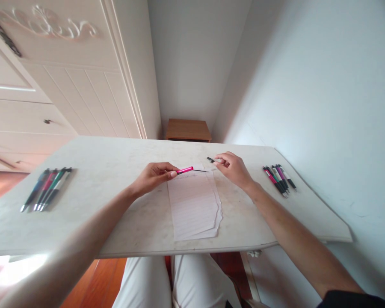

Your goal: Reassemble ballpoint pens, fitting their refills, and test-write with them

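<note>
My left hand pinches a pink pen barrel over the top of the paper. A thin dark refill sticks out of the barrel's right end. To the right, my right hand is closed, with a small black pen part at its fingertips. That piece looks like the pen's clicker end and is apart from the barrel. Beneath both hands lie lined paper sheets with torn right edges and faint writing near the top.
Several click pens lie side by side at the left of the white table. Another group of pens lies at the right. A pale cabinet stands at the back left, a wall at the right, and a small wooden stand behind.
</note>
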{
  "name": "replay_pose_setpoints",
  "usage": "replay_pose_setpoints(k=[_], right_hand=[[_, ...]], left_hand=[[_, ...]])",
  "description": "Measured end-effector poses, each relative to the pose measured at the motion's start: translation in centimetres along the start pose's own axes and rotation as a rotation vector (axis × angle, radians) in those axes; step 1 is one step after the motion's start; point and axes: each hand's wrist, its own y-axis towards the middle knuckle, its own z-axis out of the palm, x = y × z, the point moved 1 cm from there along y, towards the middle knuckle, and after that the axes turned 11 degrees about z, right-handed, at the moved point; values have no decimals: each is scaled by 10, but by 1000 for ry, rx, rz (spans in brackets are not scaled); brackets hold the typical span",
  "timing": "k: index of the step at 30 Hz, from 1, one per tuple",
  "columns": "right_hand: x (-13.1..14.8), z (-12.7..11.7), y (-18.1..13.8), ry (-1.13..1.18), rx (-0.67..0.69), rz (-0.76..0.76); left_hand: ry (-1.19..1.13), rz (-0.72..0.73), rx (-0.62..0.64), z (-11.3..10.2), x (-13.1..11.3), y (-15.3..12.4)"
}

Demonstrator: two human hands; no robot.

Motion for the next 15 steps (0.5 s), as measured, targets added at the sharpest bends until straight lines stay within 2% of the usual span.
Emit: replay_pose_setpoints(k=[3, 7, 11, 15], right_hand=[[-3, -2, 2, -60, 47, 35], [-3, -2, 1, -134, 175, 55], [-6, -1, 1, -169, 265, 47], [-8, 0, 1, -171, 288, 31]], left_hand=[[228, 16, -31, -2, 5, 1], [518, 94, -57, -6, 16, 3], [627, 160, -61, -10, 24, 2], [697, 176, -20, -12, 27, 1]])
